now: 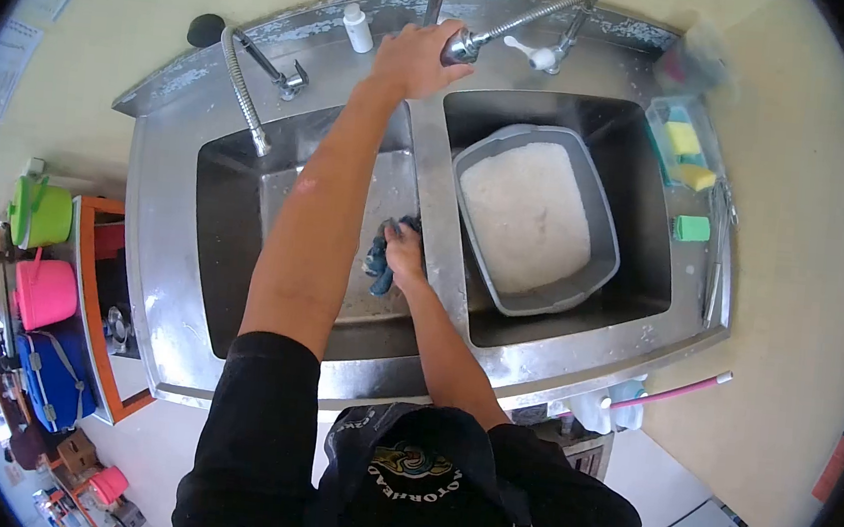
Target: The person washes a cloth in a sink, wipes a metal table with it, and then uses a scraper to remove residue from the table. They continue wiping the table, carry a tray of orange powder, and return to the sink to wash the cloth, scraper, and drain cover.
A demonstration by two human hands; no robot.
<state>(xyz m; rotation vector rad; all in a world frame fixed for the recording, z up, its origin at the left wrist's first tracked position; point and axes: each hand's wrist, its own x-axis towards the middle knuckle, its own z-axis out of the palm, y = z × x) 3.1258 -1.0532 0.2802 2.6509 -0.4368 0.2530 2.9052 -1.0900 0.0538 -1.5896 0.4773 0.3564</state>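
Note:
My left hand is stretched to the back of the sink, its fingers wrapped round the head of a flexible-hose faucet. Down in the left basin, my right hand is closed on a crumpled dark blue-grey cloth, close to the divider. Part of the cloth is hidden by the fingers. In the right basin stands a grey plastic tub filled with whitish, foamy-looking water.
Another hose faucet hangs over the left basin. A white bottle stands on the back ledge. On the right are a clear container with yellow sponges and a green sponge. An orange-edged shelf is at left.

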